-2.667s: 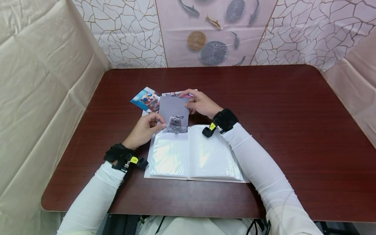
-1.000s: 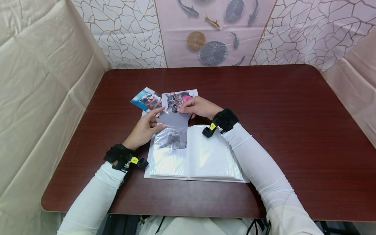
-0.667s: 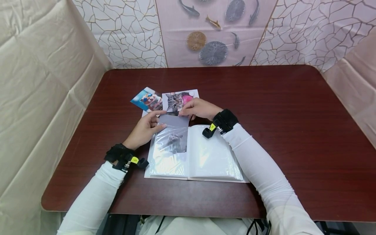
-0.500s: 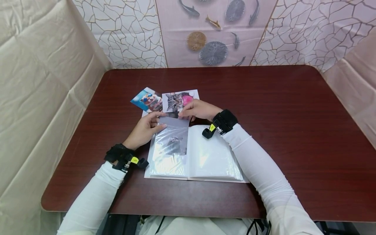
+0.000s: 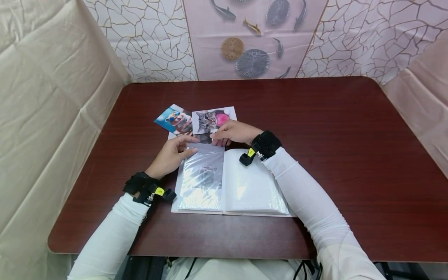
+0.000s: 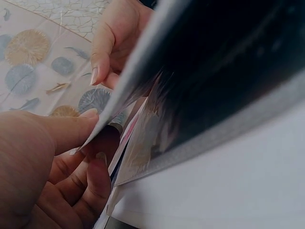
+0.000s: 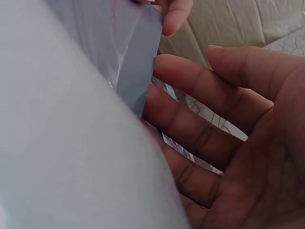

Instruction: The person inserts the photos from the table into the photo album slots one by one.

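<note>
A photo album (image 5: 257,184) lies open on the table, its pages fitted with clear pockets. Inside the left page's pocket sits a grey photo of a cat (image 5: 207,175), with only a narrow strip of its top showing above the pocket mouth. My left hand (image 5: 171,155) pinches the pocket's upper left edge between thumb and fingers, as the left wrist view shows. My right hand (image 5: 236,131) is at the photo's top edge. In the right wrist view its slightly bent fingers (image 7: 190,81) touch that edge, while the thumb stands apart.
Just beyond the album lie a photo of a striped cat with a pink patch (image 5: 206,122) and a blue photo of an animal in sunglasses (image 5: 177,121). Another dark picture (image 5: 204,138) peeks out between the hands. The brown table (image 5: 332,136) extends right.
The grey cat photo has slid down into the left page's pocket, uncovering the striped cat photo. My right hand has moved toward me with it; the left stays at the pocket edge.
</note>
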Demonstrator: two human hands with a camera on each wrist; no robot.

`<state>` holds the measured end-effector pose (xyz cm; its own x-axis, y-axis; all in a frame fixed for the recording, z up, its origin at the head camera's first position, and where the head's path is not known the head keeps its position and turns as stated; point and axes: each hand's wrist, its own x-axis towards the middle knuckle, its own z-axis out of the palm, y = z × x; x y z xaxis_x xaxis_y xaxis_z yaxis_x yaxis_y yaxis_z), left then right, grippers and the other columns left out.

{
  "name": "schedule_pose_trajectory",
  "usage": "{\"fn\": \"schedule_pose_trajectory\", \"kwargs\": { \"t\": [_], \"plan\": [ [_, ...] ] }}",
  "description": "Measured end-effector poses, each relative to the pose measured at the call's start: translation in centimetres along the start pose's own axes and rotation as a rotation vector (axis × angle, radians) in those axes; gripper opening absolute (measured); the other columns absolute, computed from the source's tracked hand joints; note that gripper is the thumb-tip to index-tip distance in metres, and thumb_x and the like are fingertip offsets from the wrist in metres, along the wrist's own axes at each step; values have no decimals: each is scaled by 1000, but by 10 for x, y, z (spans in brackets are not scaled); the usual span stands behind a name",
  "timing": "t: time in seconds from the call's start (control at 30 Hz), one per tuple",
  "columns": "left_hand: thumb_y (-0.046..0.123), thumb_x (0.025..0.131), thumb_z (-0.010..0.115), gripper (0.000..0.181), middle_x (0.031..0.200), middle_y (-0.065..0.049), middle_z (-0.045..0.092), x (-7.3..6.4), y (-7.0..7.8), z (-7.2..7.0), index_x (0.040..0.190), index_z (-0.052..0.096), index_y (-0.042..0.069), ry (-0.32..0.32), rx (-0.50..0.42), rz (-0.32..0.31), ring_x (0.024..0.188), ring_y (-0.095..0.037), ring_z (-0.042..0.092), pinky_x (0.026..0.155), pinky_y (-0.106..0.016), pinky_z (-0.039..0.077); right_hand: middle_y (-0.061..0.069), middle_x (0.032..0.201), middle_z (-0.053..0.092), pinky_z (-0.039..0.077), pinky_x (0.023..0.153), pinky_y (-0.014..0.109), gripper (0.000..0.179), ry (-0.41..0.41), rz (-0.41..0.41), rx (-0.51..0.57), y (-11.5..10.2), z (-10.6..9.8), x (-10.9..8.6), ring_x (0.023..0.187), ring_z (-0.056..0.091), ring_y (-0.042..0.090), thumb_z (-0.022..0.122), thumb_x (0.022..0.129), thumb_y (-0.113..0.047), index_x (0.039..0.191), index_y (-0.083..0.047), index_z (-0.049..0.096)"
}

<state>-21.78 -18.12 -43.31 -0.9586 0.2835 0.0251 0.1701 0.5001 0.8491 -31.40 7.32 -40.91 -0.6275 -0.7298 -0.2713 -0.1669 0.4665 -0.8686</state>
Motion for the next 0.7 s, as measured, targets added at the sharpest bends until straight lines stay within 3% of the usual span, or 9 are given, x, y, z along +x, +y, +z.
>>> {"fn": "schedule_pose_trajectory", "kwargs": {
  "t": [0.23,0.4,0.57,0.7],
  "plan": [
    [16,100,65,26,140,-10,60,1,1,0,125,68,11,-3,18,1,64,-23,49,58,-25,41,4,89,71,52,78,30,35,-18,-4,4,-3,2,-2,86,64,19,55,105,-30,100,-5,79],
    [17,100,65,24,114,-9,66,1,1,0,122,69,11,-2,34,6,63,-23,47,58,-26,39,4,86,70,52,76,29,36,-28,4,16,-4,3,-2,83,63,18,55,105,-29,101,-3,79],
    [18,100,65,21,83,-11,58,0,2,-1,119,71,11,-3,37,9,63,-25,46,56,-27,37,4,84,72,52,76,29,36,-27,3,36,-4,4,-4,83,65,18,55,106,-29,101,-2,79],
    [19,100,65,20,83,-8,58,0,2,-1,117,72,11,-4,37,14,64,-25,46,57,-27,37,5,83,73,53,76,29,37,-20,0,48,-4,4,-4,82,66,18,54,106,-29,101,-1,78]
  ]
}}
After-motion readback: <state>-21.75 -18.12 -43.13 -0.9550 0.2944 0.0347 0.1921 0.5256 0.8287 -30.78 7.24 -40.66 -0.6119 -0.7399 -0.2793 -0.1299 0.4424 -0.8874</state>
